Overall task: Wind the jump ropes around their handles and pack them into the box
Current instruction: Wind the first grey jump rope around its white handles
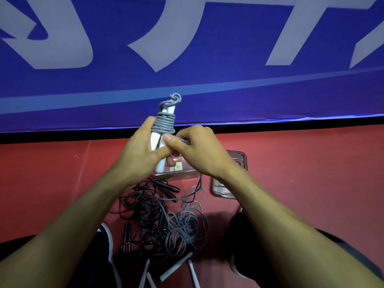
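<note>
My left hand grips the stiff white handles; right hand pinches the limp, springy grey rope at mid-frame.

Both hands raised together, forearms converging.
Left hand curled, gripping; right hand pinching beside left thumb.

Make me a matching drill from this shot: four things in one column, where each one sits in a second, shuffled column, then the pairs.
Things:
1. white handles
2. black rope tangle
3. clear box
4. grey rope coils

Places:
A. loose on the red floor, between the forearms
B. held in the left hand
C. wound round the handles
D. on the floor under the right hand

Pairs: 1-B, 2-A, 3-D, 4-C
</note>
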A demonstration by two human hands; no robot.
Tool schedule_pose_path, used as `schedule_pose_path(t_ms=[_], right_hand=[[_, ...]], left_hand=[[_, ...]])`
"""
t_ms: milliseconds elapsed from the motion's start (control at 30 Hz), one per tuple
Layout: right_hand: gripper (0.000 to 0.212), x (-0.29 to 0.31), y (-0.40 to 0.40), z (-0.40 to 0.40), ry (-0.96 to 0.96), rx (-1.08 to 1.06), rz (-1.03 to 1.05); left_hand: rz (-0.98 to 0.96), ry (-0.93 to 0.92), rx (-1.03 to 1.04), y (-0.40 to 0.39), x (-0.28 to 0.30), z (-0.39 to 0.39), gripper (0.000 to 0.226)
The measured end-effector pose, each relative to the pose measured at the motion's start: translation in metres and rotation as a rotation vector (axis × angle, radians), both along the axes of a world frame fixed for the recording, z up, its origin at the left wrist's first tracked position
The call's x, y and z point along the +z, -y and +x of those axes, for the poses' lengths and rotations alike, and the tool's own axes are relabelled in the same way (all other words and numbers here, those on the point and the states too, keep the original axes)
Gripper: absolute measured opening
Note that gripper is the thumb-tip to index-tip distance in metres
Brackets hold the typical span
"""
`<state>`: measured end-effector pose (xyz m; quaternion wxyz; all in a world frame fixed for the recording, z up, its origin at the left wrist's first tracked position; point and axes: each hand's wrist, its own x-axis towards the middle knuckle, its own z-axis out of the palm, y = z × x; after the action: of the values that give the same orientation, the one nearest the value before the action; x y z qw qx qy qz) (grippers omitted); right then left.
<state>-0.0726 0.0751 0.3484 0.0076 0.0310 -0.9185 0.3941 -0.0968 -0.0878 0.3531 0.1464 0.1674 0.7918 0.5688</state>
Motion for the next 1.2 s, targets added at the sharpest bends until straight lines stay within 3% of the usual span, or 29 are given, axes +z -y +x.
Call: schedule_pose_path(t_ms=[233,367,533,700,867,1033,1200], right_hand=[[0.061,0.007,0.005,0.005,-0.008,-0.057,-0.024],[0.065,0.006,0.004,0.005,-0.001,-0.049,-0.043],[0.069,0.01,-0.003,0.003,0.127,-0.054,-0.104],[0.085,0.007,-0.007,0.004,0.2,-0.073,-0.049],[0.085,0.01,-0.003,0.005,0.19,-0.033,-0.033],[0.074,0.008,0.005,0.005,0.108,0.035,-0.042],[0.074,0.002,0.003,0.003,0.068,0.027,-0.001]], left_hand=[[-0.051,0.017,-0.033,-0.003,-0.002,0.001,0.047],[-0.07,0.026,-0.037,-0.005,0.0,0.002,0.033],[0.157,0.13,-0.027,-0.01,-0.002,0.004,0.016],[0.166,0.118,-0.072,-0.005,-0.007,0.003,0.022],[0.028,0.01,0.036,-0.005,-0.008,0.003,0.022],[-0.137,-0.089,0.127,-0.006,-0.005,0.003,0.037],[-0.16,-0.038,0.063,-0.007,-0.005,0.003,0.032]])
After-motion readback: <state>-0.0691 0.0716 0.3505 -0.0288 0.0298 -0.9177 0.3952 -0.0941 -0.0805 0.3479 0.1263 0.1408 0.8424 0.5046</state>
